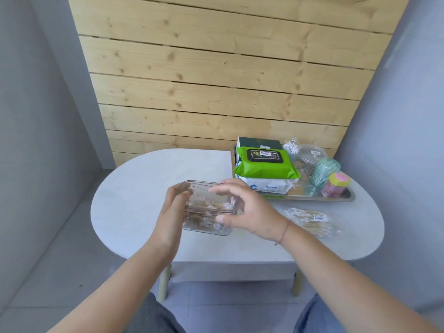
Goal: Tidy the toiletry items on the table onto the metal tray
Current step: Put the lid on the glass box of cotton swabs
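A clear plastic box of cotton swabs is held over the middle of the white table. My left hand grips its left end and my right hand grips its right end. A flat clear bag of cotton swabs lies on the table to the right. The metal tray stands at the back right and holds a green wipes pack on a white wipes pack, a dark green box, a clear jar, a teal swab tub and a pink jar.
A wooden plank wall rises behind the table. Grey walls close in on both sides. The table's front edge is just beyond my knees, and its wooden legs show below.
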A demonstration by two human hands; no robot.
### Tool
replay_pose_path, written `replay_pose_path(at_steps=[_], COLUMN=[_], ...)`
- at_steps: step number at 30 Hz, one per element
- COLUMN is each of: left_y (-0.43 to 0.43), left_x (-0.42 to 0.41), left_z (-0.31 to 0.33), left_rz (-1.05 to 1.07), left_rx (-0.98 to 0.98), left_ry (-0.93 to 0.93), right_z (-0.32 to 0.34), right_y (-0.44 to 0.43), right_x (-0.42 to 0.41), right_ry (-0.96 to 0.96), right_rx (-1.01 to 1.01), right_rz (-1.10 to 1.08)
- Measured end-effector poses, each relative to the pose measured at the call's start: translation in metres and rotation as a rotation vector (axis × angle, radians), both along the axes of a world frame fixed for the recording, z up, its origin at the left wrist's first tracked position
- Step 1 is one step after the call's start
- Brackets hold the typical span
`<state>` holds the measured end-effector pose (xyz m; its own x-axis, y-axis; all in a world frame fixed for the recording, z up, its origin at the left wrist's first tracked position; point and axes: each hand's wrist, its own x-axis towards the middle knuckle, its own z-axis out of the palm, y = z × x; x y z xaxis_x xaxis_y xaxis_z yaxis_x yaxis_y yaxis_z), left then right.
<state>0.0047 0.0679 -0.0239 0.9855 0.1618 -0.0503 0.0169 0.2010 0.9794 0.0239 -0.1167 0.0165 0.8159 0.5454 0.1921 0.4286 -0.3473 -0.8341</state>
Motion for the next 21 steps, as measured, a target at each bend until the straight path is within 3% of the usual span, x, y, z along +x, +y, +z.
replay_pose_path(at_steps=[3,6,15,21], left_y=[-0.054,-0.101,-0.124,-0.116], left_x=[-0.003,-0.001,0.010,0.015], left_z=[0.003,-0.001,-0.017,-0.019], left_rz=[-0.006,-0.006,-0.052,-0.100], left_rx=[-0.021,-0.043,0.007,0.140], left_ry=[0.006,0.025,0.094,0.057], right_z=[0.007,-0.003,-0.026,-0.026], right_y=[-0.051,-0.092,-0.118,-0.120], right_x=[0.007,0.013,0.034,0.039], right_ry=[0.203,0.268,0.290,0.279], right_rx=[0.021,-0.056,-0.206,-0.269], right_rz=[0.034,-0.005,-0.045,-0.042])
